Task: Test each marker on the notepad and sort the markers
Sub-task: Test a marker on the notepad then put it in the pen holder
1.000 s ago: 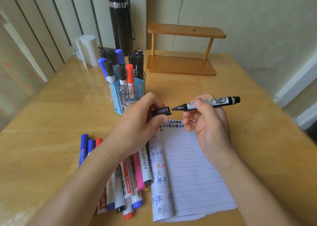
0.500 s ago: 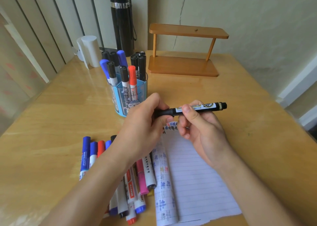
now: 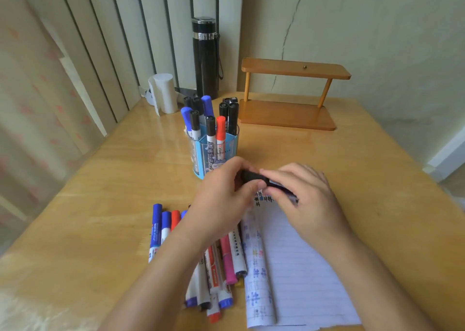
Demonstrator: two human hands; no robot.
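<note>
Head view: both hands are meeting above the far edge of the notepad (image 3: 302,267), the left hand (image 3: 221,200) curling round the cap end of the black marker (image 3: 251,176), the right hand (image 3: 307,200) pinching its barrel. The marker is hanging level between them, just in front of the blue pen holder (image 3: 216,159).

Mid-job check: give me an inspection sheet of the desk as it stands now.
Surface: wooden table, glossy.
Job's things: black marker held above the notepad; loose markers lie left of it; more stand in the blue holder.
Clutter: black flask, white paper roll, wooden shelf at the back.
Grippers: left hand grips the marker's cap end; right hand grips its barrel.
Cables: nothing seen.
Surroundings: vertical blinds left, cracked wall behind.
</note>
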